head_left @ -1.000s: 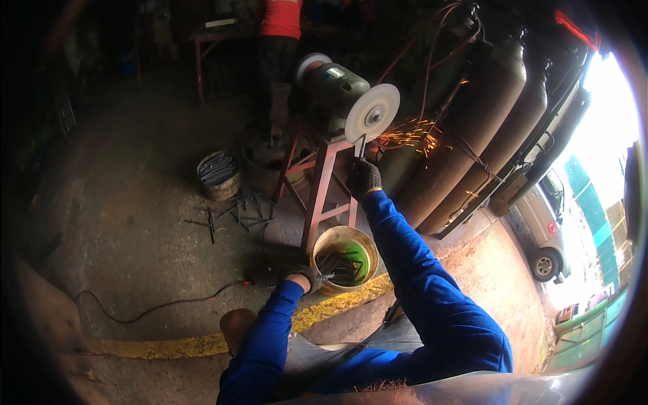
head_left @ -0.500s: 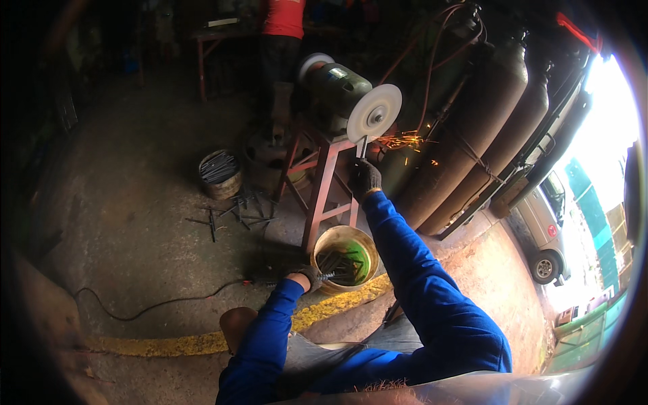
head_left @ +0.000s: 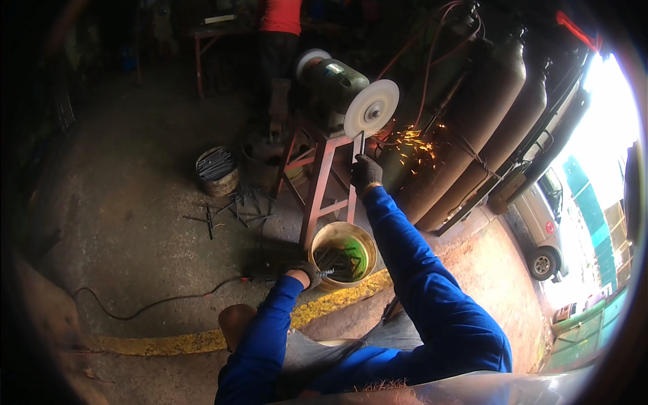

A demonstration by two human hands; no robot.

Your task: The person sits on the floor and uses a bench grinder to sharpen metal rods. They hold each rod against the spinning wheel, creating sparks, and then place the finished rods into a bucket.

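My right hand, in a dark glove, is closed around a short ribbed metal rod. The rod's upper end meets the lower edge of the pale wheel on a bench grinder, and orange sparks fly off to the right. Low on the left, my gloved left hand is closed on ribbed metal rods that stick out on both sides of the fist; how many is unclear. Those rods lie beside the rim of a bucket holding dark rods and something green.
The grinder stands on a red metal stand. To its left are a bucket of rods and loose rods on the floor. A cable trails at left. Tall gas cylinders lean at right. A person in red stands behind.
The rod at the wheel has shifted slightly, its ribs now showing, and the sparks spread wider and lower. My left hand stays nearly still with its rods.
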